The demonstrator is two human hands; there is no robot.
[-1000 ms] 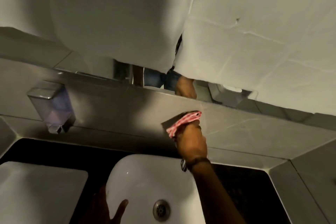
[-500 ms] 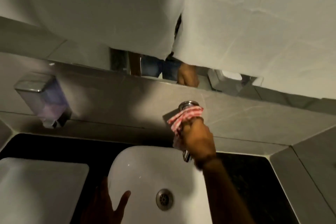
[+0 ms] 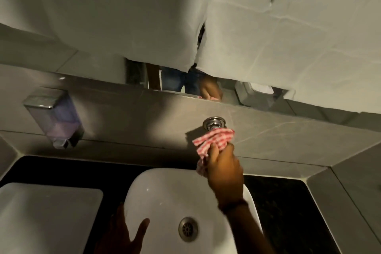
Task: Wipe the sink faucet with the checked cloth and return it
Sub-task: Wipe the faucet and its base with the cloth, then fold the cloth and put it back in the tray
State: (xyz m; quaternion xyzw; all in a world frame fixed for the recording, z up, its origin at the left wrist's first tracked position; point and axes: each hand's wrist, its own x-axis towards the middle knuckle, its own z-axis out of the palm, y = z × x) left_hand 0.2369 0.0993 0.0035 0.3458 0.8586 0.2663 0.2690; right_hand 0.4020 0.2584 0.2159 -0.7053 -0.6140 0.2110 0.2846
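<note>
Gripping checked cloth [image 3: 212, 140], right hand [image 3: 224, 173] closed.

Faucet [image 3: 214, 122] on wall above basin [image 3: 165, 189], cloth [image 3: 213, 140] just below it in right hand [image 3: 224, 173]; soap dispenser [image 3: 52, 116] far left; left hand [image 3: 123, 233] at basin's near-left rim.

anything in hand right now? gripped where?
Right hand clutches the checked cloth at its bunched middle, around the faucet. Left hand is open and holds nothing.

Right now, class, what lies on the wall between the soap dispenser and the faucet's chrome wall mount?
Nothing: the head view shows only bare grey wall tile between the soap dispenser and the faucet's chrome wall mount.
</note>
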